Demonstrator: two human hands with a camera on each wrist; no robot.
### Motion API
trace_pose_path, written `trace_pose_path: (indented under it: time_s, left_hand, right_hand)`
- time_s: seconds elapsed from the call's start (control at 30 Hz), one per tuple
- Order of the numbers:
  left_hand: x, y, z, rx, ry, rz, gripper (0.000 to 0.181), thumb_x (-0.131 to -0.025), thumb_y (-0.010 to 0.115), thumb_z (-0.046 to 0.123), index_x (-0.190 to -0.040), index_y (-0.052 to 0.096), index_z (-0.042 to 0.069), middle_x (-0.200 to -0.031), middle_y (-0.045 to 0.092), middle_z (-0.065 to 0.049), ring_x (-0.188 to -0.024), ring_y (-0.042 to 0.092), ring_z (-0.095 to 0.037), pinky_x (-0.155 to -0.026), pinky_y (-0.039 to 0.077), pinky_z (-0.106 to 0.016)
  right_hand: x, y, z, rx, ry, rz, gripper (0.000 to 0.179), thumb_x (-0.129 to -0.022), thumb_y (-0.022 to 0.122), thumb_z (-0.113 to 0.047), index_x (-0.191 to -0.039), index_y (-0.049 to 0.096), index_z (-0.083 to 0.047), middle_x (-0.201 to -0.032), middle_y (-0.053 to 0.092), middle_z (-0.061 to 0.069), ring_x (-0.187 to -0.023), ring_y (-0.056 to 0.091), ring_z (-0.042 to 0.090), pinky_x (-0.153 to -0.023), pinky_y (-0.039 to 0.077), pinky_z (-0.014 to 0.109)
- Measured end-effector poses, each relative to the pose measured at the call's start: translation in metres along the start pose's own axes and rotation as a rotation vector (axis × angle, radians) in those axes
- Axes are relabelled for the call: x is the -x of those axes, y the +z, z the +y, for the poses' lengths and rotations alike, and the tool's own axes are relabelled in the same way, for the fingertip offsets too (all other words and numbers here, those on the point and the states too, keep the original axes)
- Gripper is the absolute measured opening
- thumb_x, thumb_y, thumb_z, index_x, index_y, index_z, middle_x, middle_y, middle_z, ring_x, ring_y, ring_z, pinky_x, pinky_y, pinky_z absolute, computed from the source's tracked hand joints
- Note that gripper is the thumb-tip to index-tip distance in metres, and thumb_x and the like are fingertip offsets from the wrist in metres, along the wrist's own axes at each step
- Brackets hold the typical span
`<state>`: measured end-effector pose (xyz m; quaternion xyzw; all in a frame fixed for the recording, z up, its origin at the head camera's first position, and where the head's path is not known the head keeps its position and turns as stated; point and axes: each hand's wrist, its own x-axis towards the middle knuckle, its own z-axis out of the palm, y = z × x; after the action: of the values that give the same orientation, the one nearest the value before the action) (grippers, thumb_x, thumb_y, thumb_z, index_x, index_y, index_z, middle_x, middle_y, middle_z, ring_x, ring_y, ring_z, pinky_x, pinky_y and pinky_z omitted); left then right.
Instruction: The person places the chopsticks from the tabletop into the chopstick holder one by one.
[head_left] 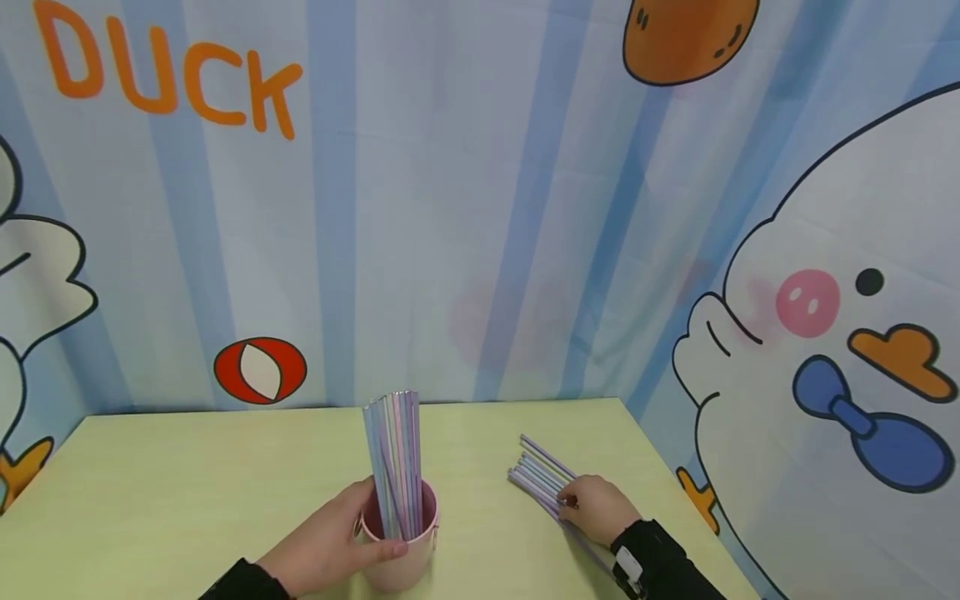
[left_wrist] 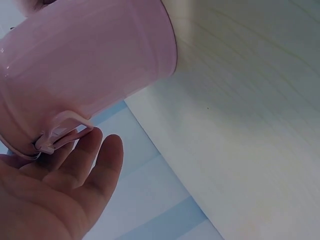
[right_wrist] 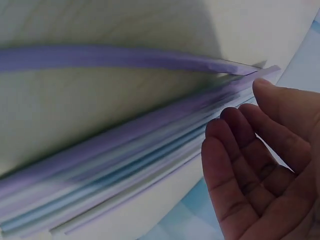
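My left hand (head_left: 330, 533) holds a small pink bucket (head_left: 401, 575), its thumb across the front near the rim. A bundle of long, thin pastel strips (head_left: 395, 467) stands upright in the bucket, leaning slightly. In the left wrist view, the fingers (left_wrist: 102, 167) curl beside the bucket's side loop (left_wrist: 67, 120); the thumb is hidden. To the right, my right hand (head_left: 600, 508) is over loose purple and pale blue strips (head_left: 536, 479) lying on the table. Its fingers (right_wrist: 220, 175) bend loosely in the right wrist view, with the thumb by the strip ends. One purple strip (right_wrist: 110, 57) lies bowed apart.
The pale yellow table (head_left: 225, 475) ends at a blue-striped curtain (head_left: 435, 208) printed with ducks and lettering. The curtain also runs along the table's right side. Bare tabletop lies between the bucket and the loose strips.
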<state>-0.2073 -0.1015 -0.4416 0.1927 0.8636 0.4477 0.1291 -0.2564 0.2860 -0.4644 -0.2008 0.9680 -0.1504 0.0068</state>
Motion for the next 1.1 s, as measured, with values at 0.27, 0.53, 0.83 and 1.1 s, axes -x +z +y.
trace_pose_path:
  time_s: [0.27,0.53,0.83,1.1]
  left_hand:
    - [0.002,-0.002,0.002,-0.009,-0.007,0.011,0.098,-0.075,0.074,0.055,-0.152,0.03,0.014,-0.14,0.049,-0.01,-0.113,0.052,-0.026,-0.1,0.043,-0.061]
    - [0.002,-0.002,0.001,-0.001,0.017,0.009,0.095,-0.077,0.074,0.054,-0.151,0.031,0.014,-0.139,0.05,-0.009,-0.112,0.052,-0.025,-0.099,0.043,-0.062]
    - [0.002,-0.002,-0.003,0.011,0.02,0.004,0.091,-0.078,0.074,0.052,-0.151,0.033,0.015,-0.138,0.051,-0.007,-0.111,0.052,-0.024,-0.1,0.044,-0.06]
    - [0.002,-0.002,-0.003,0.012,0.035,0.009,0.089,-0.078,0.074,0.052,-0.149,0.035,0.016,-0.137,0.052,-0.007,-0.111,0.053,-0.023,-0.1,0.045,-0.057]
  right_hand:
    - [-0.002,0.007,0.004,0.003,0.046,0.008,0.015,-0.083,0.074,-0.009,-0.096,0.077,-0.003,-0.081,0.068,0.002,-0.075,0.064,0.02,-0.068,0.055,0.041]
    - [-0.004,0.012,0.004,-0.011,0.122,0.008,0.008,-0.082,0.075,-0.01,-0.089,0.072,-0.008,-0.078,0.062,-0.001,-0.071,0.059,0.016,-0.066,0.053,0.038]
    - [-0.008,0.01,0.002,-0.048,0.166,-0.022,0.008,-0.081,0.077,-0.01,-0.084,0.069,-0.008,-0.075,0.06,0.0,-0.067,0.055,0.015,-0.065,0.052,0.038]
    - [-0.01,0.012,0.005,-0.097,0.183,-0.027,0.01,-0.081,0.076,-0.007,-0.088,0.07,-0.005,-0.077,0.062,0.002,-0.069,0.057,0.016,-0.066,0.053,0.039]
